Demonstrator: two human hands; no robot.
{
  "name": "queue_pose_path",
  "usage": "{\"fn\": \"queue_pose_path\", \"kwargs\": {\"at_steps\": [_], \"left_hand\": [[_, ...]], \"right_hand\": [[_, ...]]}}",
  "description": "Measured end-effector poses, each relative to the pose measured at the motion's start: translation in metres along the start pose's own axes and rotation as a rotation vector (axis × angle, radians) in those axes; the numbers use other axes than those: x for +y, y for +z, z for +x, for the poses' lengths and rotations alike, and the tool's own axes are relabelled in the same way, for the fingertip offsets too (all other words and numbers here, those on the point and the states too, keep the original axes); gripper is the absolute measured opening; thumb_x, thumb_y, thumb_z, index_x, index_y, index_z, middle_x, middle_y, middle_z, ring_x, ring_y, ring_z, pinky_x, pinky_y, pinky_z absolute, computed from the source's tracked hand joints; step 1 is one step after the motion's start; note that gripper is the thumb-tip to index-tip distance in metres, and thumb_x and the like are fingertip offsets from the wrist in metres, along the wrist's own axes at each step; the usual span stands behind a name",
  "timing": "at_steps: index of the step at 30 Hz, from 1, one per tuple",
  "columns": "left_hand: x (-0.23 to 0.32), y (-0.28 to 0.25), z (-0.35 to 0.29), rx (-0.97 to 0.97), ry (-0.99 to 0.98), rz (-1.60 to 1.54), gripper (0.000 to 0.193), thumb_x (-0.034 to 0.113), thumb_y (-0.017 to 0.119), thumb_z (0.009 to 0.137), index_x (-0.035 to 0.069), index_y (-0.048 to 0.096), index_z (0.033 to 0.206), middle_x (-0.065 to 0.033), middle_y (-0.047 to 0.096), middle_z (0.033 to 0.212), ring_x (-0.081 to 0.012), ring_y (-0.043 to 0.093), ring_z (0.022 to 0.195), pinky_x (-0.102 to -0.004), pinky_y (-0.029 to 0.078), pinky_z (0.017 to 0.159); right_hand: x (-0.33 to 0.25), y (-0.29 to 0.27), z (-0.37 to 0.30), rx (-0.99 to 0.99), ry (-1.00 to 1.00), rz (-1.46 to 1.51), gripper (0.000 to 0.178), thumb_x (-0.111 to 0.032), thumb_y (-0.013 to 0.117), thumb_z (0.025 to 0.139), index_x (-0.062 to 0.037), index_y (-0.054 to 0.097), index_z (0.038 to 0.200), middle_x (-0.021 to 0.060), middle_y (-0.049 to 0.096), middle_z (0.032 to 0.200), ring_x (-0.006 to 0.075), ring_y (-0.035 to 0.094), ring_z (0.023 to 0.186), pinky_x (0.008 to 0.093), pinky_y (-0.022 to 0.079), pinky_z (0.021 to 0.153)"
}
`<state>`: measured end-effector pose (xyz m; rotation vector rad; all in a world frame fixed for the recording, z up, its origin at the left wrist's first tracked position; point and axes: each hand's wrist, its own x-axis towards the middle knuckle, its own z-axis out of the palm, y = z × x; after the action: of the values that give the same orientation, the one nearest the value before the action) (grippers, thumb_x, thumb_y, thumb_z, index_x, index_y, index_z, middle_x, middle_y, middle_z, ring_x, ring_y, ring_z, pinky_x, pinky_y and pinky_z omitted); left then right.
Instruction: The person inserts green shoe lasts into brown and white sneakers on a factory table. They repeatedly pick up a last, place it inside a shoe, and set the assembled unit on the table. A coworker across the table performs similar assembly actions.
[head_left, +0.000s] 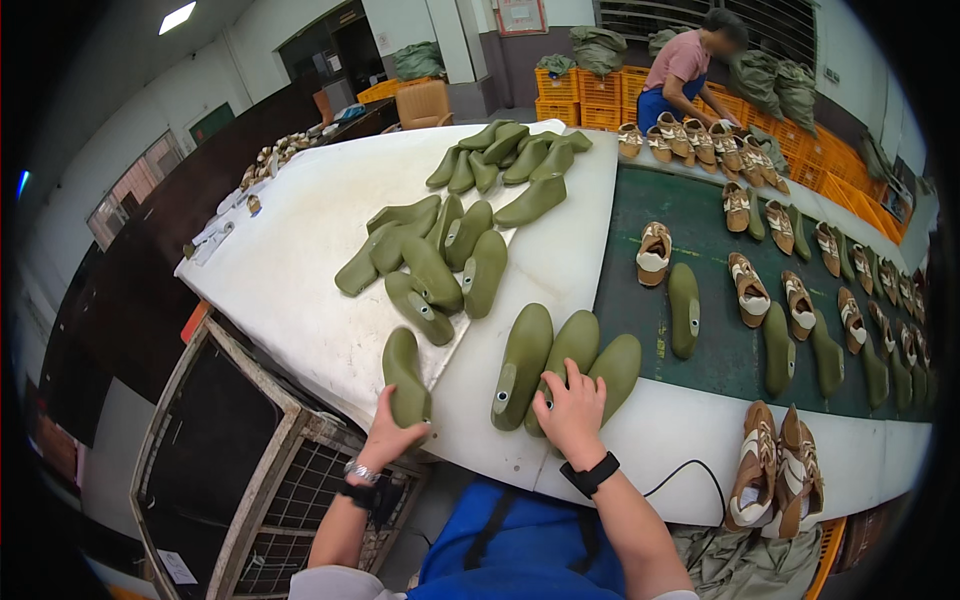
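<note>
My left hand (388, 432) grips the heel end of a green shoe last (402, 362) at the near edge of the white table, fingers on one side and thumb on the other. My right hand (574, 408) rests over the heel end of the middle one of three green lasts lying side by side, its fingers spread. Of these, the left last (524, 355) shows its full length, while the middle last (574, 337) and right last (618, 365) are partly covered by the hand. A loose pile of green lasts (428, 270) lies just beyond my left hand.
Right of me, a green belt (640, 325) carries brown-and-white shoes (748, 288) and lasts in rows. A pair of shoes (775, 470) stands at the near right edge. A wire-mesh cart (290, 480) is at lower left. Across the table, a person (685, 70) works before orange crates (600, 95).
</note>
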<state>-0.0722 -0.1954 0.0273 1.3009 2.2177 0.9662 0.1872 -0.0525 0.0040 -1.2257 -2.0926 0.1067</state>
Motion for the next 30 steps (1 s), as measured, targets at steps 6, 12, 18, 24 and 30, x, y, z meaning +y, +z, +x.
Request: {"fn": "queue_pose_path", "kwargs": {"at_steps": [6,12,18,24,30], "left_hand": [[0.017,-0.013,-0.02,-0.344,-0.09,-1.057,0.082,0.021,0.066,0.079,0.019,0.017,0.145,-0.0197,0.053,0.123,-0.025,0.056,0.108,-0.0357,0.049,0.09],[0.032,0.068,0.06,-0.323,-0.12,-1.003,0.083,0.025,0.069,0.08,0.011,0.02,0.145,-0.0198,0.048,0.132,-0.0234,0.052,0.116,-0.033,0.042,0.099],[0.022,0.1,0.107,-0.203,0.142,-0.39,0.079,0.02,0.07,0.077,0.002,0.031,0.143,-0.0184,0.055,0.128,-0.0256,0.054,0.117,-0.0332,0.042,0.098],[0.029,0.106,0.097,-0.29,0.15,-0.342,0.084,0.015,0.067,0.075,0.002,0.025,0.147,-0.0219,0.058,0.122,-0.0313,0.059,0.109,-0.0349,0.046,0.093],[0.033,0.09,0.135,-0.309,0.184,-0.041,0.083,0.029,0.07,0.081,-0.003,0.026,0.144,-0.0236,0.046,0.138,-0.0285,0.046,0.128,-0.0348,0.036,0.105]], "right_hand": [[0.001,0.005,0.0,-0.005,-0.003,0.008,0.03,-0.026,0.065,0.077,-0.0133,0.066,0.103,0.0158,0.055,0.125,0.0305,0.056,0.1,0.057,0.035,0.099],[0.006,0.001,-0.003,-0.013,0.031,0.007,0.032,-0.026,0.064,0.076,-0.0128,0.066,0.105,0.0154,0.056,0.125,0.0308,0.055,0.106,0.0563,0.035,0.099],[0.004,0.007,0.0,-0.005,0.041,-0.011,0.035,-0.029,0.065,0.076,-0.0128,0.065,0.107,0.0159,0.055,0.126,0.0298,0.052,0.111,0.0557,0.033,0.1],[0.005,0.004,-0.005,0.006,0.082,-0.025,0.034,-0.029,0.065,0.076,-0.0121,0.066,0.105,0.0166,0.055,0.126,0.031,0.052,0.111,0.0566,0.032,0.1],[0.015,-0.004,-0.009,0.034,0.079,-0.01,0.03,-0.026,0.066,0.074,-0.0119,0.066,0.101,0.0169,0.056,0.123,0.0324,0.052,0.11,0.0575,0.032,0.1]]}}
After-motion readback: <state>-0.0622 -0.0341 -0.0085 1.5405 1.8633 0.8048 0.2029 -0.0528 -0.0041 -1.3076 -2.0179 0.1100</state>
